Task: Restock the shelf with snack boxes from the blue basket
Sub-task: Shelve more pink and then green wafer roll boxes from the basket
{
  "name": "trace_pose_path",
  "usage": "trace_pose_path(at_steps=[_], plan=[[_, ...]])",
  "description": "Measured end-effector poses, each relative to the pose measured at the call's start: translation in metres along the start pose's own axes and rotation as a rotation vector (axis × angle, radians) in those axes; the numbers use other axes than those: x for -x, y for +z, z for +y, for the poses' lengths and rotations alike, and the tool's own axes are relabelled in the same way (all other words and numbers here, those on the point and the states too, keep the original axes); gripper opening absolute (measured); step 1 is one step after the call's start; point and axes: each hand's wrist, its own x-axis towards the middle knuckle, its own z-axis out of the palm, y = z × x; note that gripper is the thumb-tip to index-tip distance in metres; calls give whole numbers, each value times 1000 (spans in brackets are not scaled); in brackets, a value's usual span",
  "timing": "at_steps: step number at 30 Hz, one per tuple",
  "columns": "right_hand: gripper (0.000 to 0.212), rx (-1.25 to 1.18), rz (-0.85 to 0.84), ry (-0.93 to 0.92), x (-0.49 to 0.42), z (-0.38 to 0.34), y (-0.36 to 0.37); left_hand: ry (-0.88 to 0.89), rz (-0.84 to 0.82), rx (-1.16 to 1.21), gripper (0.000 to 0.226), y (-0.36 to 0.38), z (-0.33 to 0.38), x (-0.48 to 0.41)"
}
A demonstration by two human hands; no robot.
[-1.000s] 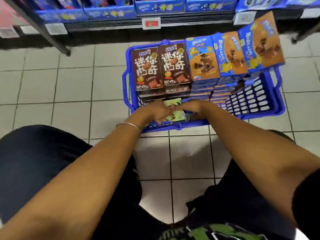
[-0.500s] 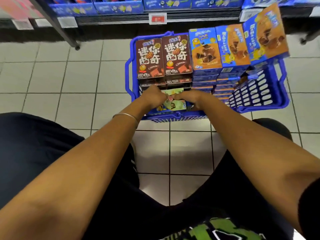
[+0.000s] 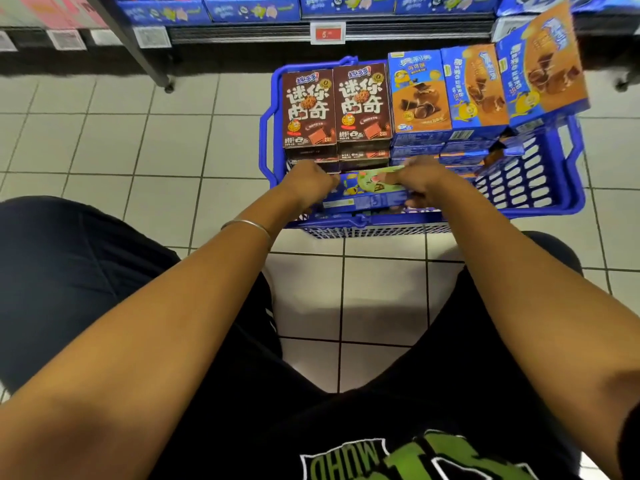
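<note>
A snack box with a green and blue face (image 3: 369, 188) lies lengthwise along the near edge of the blue basket (image 3: 568, 188), just inside the rim, and it sits directly between the two grips. The left grip (image 3: 310, 185) is at the box's left end, toward the basket's near left corner, with its fingers curled in against that end. The right grip (image 3: 422, 183) is at the box's right end, fingers bent over the top edge and thumb side down against the front. Both grips are clenched on the same box, one at each end. I cannot tell whether the box rests on the boxes beneath it or is already raised clear of them.

Behind the held box, two stacks of brown cookie boxes (image 3: 308, 109) fill the basket's far left corner. Three stacks of blue and orange boxes (image 3: 419, 95) run from beside them along the far edge to the far right corner, the rightmost tilted outward over the rim.

The basket stands on the tiled floor (image 3: 138, 140), its far edge close to the bottom shelf (image 3: 398, 29), which carries blue boxes and a red price tag (image 3: 327, 32). A thin metal bracelet (image 3: 247, 225) circles the left wrist.
</note>
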Motion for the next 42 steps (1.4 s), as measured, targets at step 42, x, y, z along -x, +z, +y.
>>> trace_pose_path(at_steps=[42], plan=[[49,944,57,-588,35,-29,-19,-132,-19,1397,48,-32,12,54]])
